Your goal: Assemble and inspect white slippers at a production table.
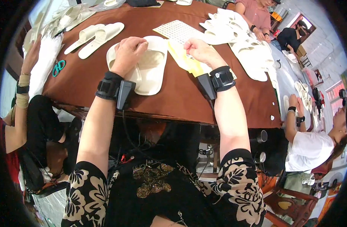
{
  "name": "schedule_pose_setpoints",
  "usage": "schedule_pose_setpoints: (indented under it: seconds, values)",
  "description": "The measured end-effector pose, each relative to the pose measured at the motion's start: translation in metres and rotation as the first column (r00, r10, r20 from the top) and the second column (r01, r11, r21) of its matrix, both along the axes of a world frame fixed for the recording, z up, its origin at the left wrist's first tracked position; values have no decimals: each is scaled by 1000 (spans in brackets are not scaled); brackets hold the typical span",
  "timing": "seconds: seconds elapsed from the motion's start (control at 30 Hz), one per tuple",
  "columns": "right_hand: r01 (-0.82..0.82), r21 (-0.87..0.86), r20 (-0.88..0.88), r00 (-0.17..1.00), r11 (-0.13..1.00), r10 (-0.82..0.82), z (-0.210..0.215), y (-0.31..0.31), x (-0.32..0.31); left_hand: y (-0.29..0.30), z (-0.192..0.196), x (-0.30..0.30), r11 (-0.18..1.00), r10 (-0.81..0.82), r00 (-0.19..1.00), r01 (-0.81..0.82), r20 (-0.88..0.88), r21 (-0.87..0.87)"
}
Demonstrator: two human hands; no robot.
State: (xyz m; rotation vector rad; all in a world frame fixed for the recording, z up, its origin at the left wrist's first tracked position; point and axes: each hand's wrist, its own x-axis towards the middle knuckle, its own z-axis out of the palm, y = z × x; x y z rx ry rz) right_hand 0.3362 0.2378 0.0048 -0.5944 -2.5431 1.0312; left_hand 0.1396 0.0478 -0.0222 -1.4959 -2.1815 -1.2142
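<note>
A pair of cream slide slippers (152, 72) lies side by side in front of me on the brown-covered table. My left hand (129, 53) is over the left slipper, its fingers curled at the strap and hiding most of it. To the right of the pair, my right hand (204, 52) is closed, thumb and forefinger drawn together; whatever they may pinch is too small to make out. Beneath and beside that hand lies a yellow sheet (177, 56). Just beyond it is a pale sheet with rows of small labels (175, 31).
Another slipper pair (101, 39) lies at the left, near teal-handled scissors (59, 68) and plastic wrapping (50, 56). White slippers (252, 56) are heaped at the right. Co-workers sit on both sides; one in a white shirt (311, 151) handles slippers at the right.
</note>
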Motion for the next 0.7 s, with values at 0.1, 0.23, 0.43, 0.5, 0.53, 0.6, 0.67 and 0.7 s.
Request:
schedule_pose_setpoints:
  seconds: [0.1, 0.23, 0.43, 0.5, 0.53, 0.6, 0.67, 0.7]
  values:
    - [7, 1, 28, 1000, 1000, -7, -5, 4, -1, 0, 1, -1, 1000, 0, 1000, 0, -3, -2]
    - [-6, 13, 27, 1000, 1000, 5, -18, 14, -11, 0, 2, 0, 1000, -9, 1000, 9, -7, 6]
    - [-21, 3, 11, 1000, 1000, 21, -28, 19, -14, -1, 2, 0, 1000, -5, 1000, 5, -23, -4]
    - [-22, 37, 20, 1000, 999, 22, -26, 17, -13, -1, 2, 0, 1000, -3, 1000, 2, -28, -5]
    - [-33, 48, 10, 999, 998, 33, -25, 16, -12, -1, 2, 0, 1000, -6, 1000, 6, -29, -9]
    - [-20, 58, 20, 1000, 998, 18, -24, 15, -10, -1, 2, 0, 1000, -10, 1000, 9, -30, -12]
    - [-20, 84, 15, 1000, 996, 19, -23, 13, -9, -1, 2, 0, 1000, -11, 1000, 10, -21, -17]
    - [-12, 99, 20, 1000, 995, 10, -22, 12, -9, -1, 2, 0, 1000, -11, 1000, 10, -21, -17]
